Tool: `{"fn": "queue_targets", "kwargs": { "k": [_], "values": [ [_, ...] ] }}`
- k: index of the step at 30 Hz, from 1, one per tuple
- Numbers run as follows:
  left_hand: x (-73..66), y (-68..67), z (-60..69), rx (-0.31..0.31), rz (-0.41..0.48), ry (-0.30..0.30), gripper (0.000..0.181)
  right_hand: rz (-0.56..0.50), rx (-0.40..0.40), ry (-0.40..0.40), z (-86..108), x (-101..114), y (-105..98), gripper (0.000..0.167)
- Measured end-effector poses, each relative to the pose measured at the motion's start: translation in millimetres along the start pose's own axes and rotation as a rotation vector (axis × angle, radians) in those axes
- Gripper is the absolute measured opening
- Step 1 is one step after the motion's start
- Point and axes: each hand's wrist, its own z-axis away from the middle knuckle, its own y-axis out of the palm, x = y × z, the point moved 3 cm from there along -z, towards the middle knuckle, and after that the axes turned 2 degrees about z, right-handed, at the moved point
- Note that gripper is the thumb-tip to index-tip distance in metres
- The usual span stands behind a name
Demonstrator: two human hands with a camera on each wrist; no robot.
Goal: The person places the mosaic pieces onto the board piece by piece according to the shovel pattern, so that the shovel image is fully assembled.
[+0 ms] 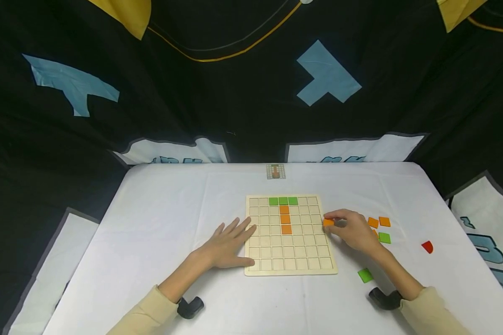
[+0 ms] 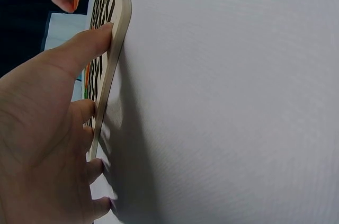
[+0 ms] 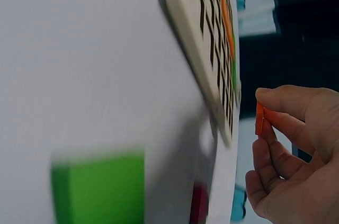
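A square wooden grid board point(image 1: 291, 273) lies on the white table. Three green tiles point(image 1: 282, 201) fill a row along its top, and a column of three orange tiles point(image 1: 285, 219) runs down from the middle one. My left hand point(image 1: 226, 246) rests on the board's left edge with fingers spread, the thumb on the rim in the left wrist view. By the right edge, my right hand point(image 1: 352, 230) pinches an orange tile point(image 3: 259, 118) between thumb and fingertips, held above the table.
Right of the right hand lie loose orange tiles point(image 1: 384, 221) and a green tile point(image 1: 384, 237). Another green tile point(image 1: 365, 275) sits nearer the front, and a red quarter-round piece point(image 1: 427, 246) farther right. A small pattern card point(image 1: 275, 171) lies behind the board.
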Motion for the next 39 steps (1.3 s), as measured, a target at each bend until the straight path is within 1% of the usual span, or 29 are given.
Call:
{"fn": "queue_targets", "kwargs": {
  "k": [5,9,18,26,30,39],
  "values": [
    [0.3,0.8,-0.2,0.0,0.002,-0.002,0.092,-0.039,0.044,-0.056,-4.8,17,21,0.03],
    [0.1,0.9,-0.6,0.003,-0.003,-0.008,0.092,-0.064,0.079,-0.085,-7.9,27,35,0.028],
    [-0.6,0.0,-2.5,0.012,-0.022,-0.016,0.093,-0.065,0.159,-0.106,-11.3,44,64,0.024],
    [0.0,-0.8,-2.2,0.01,-0.032,-0.018,0.093,-0.051,0.161,-0.124,-14.2,53,73,0.022],
    [0.0,-0.5,-1.9,0.01,-0.028,-0.021,0.093,-0.046,0.163,-0.12,-15.3,54,78,0.023],
    [-0.1,1.0,-0.9,0.015,-0.023,-0.024,0.093,-0.046,0.172,-0.153,-13.8,54,81,0.023]
  ]
}}
